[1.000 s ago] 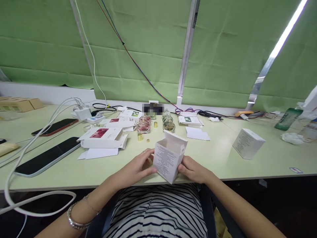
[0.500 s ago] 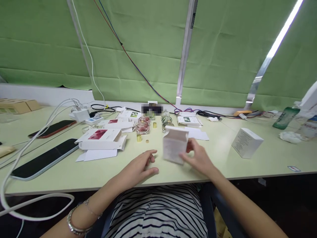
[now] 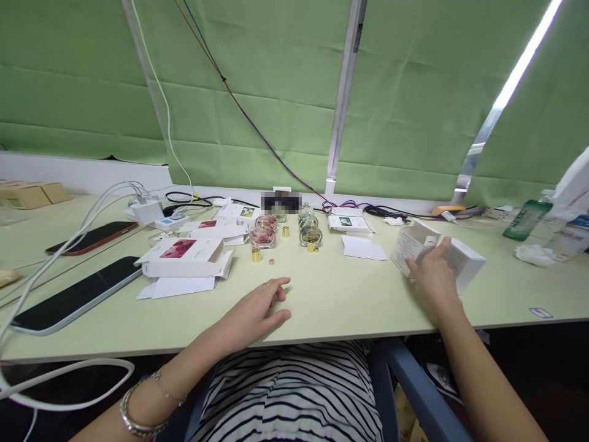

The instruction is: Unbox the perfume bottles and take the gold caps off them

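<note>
My right hand (image 3: 436,279) grips a white box (image 3: 413,244) with fine print on its side and its top end raised. It stands at the right of the table, close beside a second white box (image 3: 468,263) that my fingers partly hide. My left hand (image 3: 261,307) rests near the front edge with fingers apart and nothing in them. Beyond it are a gold cap (image 3: 256,255) and a small gold ring (image 3: 271,261). Several glass bottles stand further back, pink ones (image 3: 264,238) on the left and a dark green one (image 3: 311,236) on the right.
Flattened cartons (image 3: 184,258) lie in a stack at the left, by two phones (image 3: 78,294). A white sheet (image 3: 363,248) and another carton (image 3: 350,224) lie behind centre right. Cables (image 3: 381,212) run along the back. A green bottle (image 3: 528,220) leans at the right.
My right hand has carried the white box from the middle of the table to the right, beside the other box. My left hand has stayed in place.
</note>
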### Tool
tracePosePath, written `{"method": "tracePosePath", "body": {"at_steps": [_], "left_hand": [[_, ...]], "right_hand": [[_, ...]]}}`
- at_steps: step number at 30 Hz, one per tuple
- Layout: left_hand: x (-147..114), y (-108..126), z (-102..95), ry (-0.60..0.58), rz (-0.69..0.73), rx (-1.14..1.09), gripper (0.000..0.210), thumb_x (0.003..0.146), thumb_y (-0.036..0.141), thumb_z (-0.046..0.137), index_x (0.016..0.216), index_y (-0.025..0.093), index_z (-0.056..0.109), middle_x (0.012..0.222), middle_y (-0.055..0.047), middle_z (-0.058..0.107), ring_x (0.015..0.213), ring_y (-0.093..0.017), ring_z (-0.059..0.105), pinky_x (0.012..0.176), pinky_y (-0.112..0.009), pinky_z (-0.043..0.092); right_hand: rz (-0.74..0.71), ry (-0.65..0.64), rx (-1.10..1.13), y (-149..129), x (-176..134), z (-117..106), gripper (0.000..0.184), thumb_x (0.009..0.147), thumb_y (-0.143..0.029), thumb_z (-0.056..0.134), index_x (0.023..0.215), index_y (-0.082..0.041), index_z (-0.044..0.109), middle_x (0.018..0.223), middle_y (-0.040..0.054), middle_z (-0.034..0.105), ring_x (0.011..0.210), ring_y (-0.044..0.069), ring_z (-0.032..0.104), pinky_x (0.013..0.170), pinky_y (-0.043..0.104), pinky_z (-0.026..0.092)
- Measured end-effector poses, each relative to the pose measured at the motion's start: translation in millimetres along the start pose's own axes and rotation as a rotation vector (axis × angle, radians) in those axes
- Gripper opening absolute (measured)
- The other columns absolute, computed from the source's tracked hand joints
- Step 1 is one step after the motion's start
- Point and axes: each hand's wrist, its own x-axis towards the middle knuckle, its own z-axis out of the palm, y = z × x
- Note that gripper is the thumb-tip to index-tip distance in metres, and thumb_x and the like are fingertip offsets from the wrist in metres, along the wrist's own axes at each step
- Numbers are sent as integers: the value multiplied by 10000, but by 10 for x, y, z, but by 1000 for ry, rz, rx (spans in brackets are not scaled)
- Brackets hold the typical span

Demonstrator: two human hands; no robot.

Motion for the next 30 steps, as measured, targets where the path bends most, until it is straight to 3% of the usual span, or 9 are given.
{"method": "tracePosePath", "body": {"at_steps": [5,9,12,16,18,21,24,28,30], "left_hand": [[4,-13,8,15,22,11,484,818,349,452,1268,196,364,1020,-57,547,823,-177,539,754,-295,435],[9,0,7,16,20,16,482,820,349,448,1270,199,365,1022,-56,545,840,-181,537,756,-293,433],[9,9,1,9,3,9,484,817,344,452,1268,193,363,1019,-56,545,822,-175,538,752,-291,433],[0,2,-4,-14,7,0,470,824,347,441,1262,195,362,1024,-54,545,771,-159,533,750,-295,435],[-2,-6,-2,-13,21,3,471,825,348,442,1264,197,359,1028,-53,544,789,-162,533,763,-299,435],[0,-22,7,0,27,8,478,828,347,443,1273,199,353,1035,-54,547,826,-170,539,795,-310,435],[0,-46,13,6,33,19,476,834,356,441,1278,209,353,1085,-61,536,921,-189,538,859,-329,423],[-8,-85,9,39,88,82,530,820,425,473,1297,235,342,1332,-80,367,1214,-240,364,1005,-374,324],[-10,-90,2,26,104,119,575,804,471,488,1309,243,333,1391,-77,302,1265,-253,299,1032,-395,288]], "right_hand": [[-111,219,26,-13,-16,-121,975,749,-452,516,1350,68,-49,1207,341,403,1092,440,434,830,553,382],[-414,419,58,-230,-101,-137,718,836,-403,391,1360,4,119,1281,268,350,1197,376,320,952,560,276],[-660,215,120,-436,-111,57,512,875,-342,291,1321,-91,281,1257,191,432,1205,303,357,979,502,295],[-521,-398,-127,-478,-35,350,565,870,-435,283,1348,-135,300,1395,139,332,1294,335,248,1000,502,269],[-478,-629,-180,-406,-20,390,591,866,-498,262,1370,-190,273,1426,99,294,1302,328,242,1013,494,250],[-562,-679,-86,-348,-91,313,578,878,-512,225,1372,-216,273,1393,92,345,1282,295,281,1019,470,241],[-705,-707,20,-460,-278,157,522,879,-511,263,1297,-234,410,1280,96,452,1201,294,362,979,488,282],[-1007,-869,277,-715,-570,-42,454,876,-474,354,1231,-226,491,1186,90,521,1112,247,432,970,442,318],[-1102,-929,444,-780,-655,-76,421,879,-452,373,1211,-227,503,1178,74,536,1115,213,441,984,395,323]]}}
